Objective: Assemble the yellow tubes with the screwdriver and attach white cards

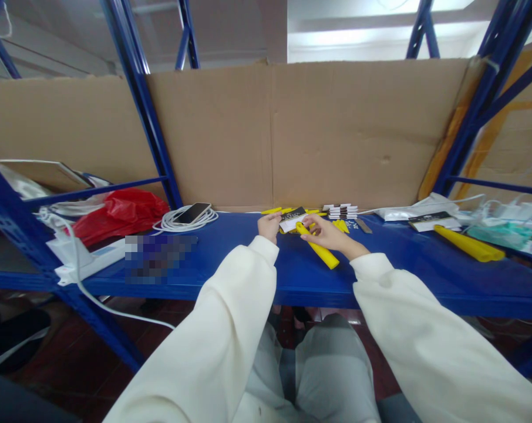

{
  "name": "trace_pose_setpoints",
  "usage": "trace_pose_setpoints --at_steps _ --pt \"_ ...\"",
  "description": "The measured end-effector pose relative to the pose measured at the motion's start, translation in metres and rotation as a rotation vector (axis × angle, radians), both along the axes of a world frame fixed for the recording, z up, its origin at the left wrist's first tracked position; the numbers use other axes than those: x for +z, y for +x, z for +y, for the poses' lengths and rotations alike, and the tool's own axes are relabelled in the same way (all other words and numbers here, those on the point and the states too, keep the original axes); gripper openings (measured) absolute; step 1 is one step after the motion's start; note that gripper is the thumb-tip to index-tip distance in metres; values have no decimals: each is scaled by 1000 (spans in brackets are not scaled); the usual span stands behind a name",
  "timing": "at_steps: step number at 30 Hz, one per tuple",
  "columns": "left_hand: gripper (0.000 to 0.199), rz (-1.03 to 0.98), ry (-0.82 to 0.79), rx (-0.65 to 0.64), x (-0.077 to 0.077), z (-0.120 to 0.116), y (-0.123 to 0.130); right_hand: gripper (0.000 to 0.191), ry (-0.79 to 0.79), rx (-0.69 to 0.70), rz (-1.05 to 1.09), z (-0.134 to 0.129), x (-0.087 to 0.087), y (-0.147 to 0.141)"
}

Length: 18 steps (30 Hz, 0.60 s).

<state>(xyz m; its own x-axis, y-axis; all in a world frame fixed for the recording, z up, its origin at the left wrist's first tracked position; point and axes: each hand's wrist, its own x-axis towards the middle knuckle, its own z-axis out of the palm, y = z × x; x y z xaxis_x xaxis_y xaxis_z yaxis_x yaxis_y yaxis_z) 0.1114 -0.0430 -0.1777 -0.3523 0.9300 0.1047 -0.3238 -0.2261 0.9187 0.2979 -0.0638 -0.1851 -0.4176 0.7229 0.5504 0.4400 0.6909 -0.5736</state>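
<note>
Yellow and slender, a roll (322, 251) slants over the blue worktop (402, 249), its far end grasped in your right hand (330, 233); leftward, your left hand (269, 227) pinches a black-and-white card (291, 221).

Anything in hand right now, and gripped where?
Left hand: flat black-and-white card, by its left edge. Right hand: at the upper end of the long yellow tube, apparently pinching it.

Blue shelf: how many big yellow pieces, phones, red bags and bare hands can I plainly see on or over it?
Big yellow pieces: 2
Bare hands, left hand and right hand: 2
Phone: 1
Red bag: 1
Total: 6
</note>
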Motion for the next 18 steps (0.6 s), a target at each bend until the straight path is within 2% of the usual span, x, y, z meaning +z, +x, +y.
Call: trace_pose_setpoints --at_steps 3,5,10,14,18 --pt "23 -2 10 0 -1 1 -1 22 58 -17 -156 -2 3 -2" --pt "23 12 -10 0 1 -1 0 20 103 -39 -254 -3 7 -4" --pt "20 18 -33 -1 8 -9 2 38 212 -42 -465 -4 16 -7" --pt "16 -6 10 -59 10 -11 3 49 267 -86 -558 2 18 0" --pt "39 33 2 -70 10 -12 5 55 311 -170 -640 13 31 36"
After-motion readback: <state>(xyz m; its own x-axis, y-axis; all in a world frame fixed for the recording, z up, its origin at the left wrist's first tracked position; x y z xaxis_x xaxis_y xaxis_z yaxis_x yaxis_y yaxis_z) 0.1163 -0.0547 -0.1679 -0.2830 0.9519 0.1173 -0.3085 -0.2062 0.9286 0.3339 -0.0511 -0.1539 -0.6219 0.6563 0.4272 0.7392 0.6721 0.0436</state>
